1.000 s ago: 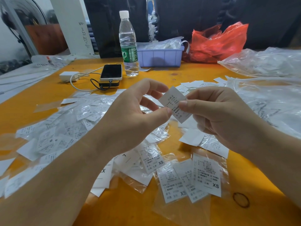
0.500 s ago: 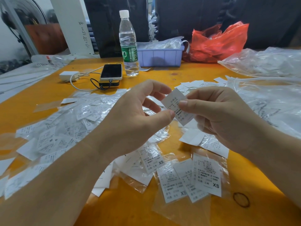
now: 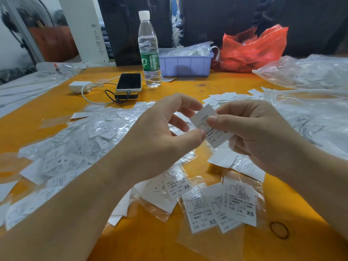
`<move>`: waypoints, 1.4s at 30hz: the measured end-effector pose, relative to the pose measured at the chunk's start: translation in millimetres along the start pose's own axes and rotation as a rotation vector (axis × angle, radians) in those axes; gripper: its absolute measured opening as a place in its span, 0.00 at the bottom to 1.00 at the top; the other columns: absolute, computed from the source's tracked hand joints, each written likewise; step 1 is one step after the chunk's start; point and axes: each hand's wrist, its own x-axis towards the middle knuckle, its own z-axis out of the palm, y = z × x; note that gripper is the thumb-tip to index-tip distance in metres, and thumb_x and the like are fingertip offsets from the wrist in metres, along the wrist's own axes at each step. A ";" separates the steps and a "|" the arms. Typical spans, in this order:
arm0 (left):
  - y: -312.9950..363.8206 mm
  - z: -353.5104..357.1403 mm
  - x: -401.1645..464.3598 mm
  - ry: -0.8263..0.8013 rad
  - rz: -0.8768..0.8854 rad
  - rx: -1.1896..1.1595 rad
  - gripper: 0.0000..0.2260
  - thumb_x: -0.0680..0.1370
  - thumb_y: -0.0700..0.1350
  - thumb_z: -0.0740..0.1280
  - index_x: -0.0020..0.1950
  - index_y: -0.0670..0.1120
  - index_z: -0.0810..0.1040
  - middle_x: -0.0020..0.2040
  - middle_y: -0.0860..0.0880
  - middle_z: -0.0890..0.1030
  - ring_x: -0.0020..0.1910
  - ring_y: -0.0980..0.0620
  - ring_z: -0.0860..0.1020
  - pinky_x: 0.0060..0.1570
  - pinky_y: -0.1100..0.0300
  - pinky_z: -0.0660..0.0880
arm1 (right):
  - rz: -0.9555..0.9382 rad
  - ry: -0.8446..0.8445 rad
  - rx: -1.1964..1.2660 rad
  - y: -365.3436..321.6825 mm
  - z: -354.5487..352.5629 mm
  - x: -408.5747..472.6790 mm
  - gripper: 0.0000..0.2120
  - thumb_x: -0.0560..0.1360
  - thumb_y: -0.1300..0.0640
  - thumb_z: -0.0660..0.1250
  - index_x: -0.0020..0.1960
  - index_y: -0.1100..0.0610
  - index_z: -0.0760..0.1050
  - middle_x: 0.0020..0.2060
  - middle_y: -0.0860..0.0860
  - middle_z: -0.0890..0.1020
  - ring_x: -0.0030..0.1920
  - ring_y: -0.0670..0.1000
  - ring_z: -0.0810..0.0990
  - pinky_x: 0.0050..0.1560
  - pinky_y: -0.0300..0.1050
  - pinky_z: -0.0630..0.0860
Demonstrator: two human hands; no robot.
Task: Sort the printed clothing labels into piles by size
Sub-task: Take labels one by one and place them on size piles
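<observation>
both hands are raised over the middle of the orange surface (image 3: 47,110) with one label (image 3: 209,127) held between them. the right hand (image 3: 259,136) pinches the label's right side, thumb on its printed face and fingers (image 3: 237,110) curled behind it; the left hand (image 3: 156,140) touches its lower left edge with the thumb tip, the other fingers loosely bent and apart from the paper. the label is tilted, top edge leaning away to the left, and its size mark is hidden under the right thumb, so it cannot be read. below the hands, near the front edge, a small pile of xs labels (image 3: 239,202) lies in clear sleeves, overlapping one another, with another xs label (image 3: 177,183) just to their left, partly under the left wrist. a wide heap of bagged labels (image 3: 75,147) spreads over the left half of the surface; a few there seem to read m and s, though the print is small. more loose labels (image 3: 224,97) lie behind the hands, and crumpled clear bags (image 3: 310,113) cover the right side. a rubber band (image 3: 279,230) lies near the front right corner. toward the back edge stand a water bottle (image 3: 149,51), a purple bin (image 3: 186,65) holding bagged stock and a red bag (image 3: 252,48); a phone (image 3: 129,82) rests on a dark power bank beside the bottle, with a white charger (image 3: 80,87) and its cable to the left.
</observation>
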 end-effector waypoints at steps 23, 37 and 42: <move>1.6 1.6 -0.9 -0.032 -0.004 -0.003 0.14 0.69 0.57 0.67 0.54 0.61 0.73 0.50 0.62 0.77 0.52 0.59 0.77 0.48 0.63 0.79 | -0.003 0.024 -0.056 1.6 -0.3 0.6 0.05 0.71 0.58 0.72 0.37 0.57 0.82 0.29 0.52 0.78 0.25 0.42 0.71 0.25 0.34 0.64; -1.3 0.0 -0.3 0.000 -0.013 0.008 0.14 0.69 0.57 0.68 0.54 0.61 0.74 0.50 0.62 0.77 0.51 0.60 0.78 0.47 0.62 0.80 | -0.017 0.009 -0.018 0.3 1.8 0.2 0.05 0.62 0.53 0.72 0.33 0.55 0.82 0.30 0.53 0.79 0.28 0.45 0.73 0.26 0.35 0.65; -4.9 -6.4 2.8 0.043 -0.062 0.019 0.09 0.69 0.57 0.68 0.48 0.59 0.77 0.45 0.63 0.80 0.45 0.63 0.79 0.41 0.65 0.79 | -0.016 0.037 -0.048 0.3 2.0 -1.1 0.06 0.61 0.51 0.72 0.33 0.54 0.82 0.31 0.54 0.79 0.33 0.51 0.73 0.31 0.40 0.64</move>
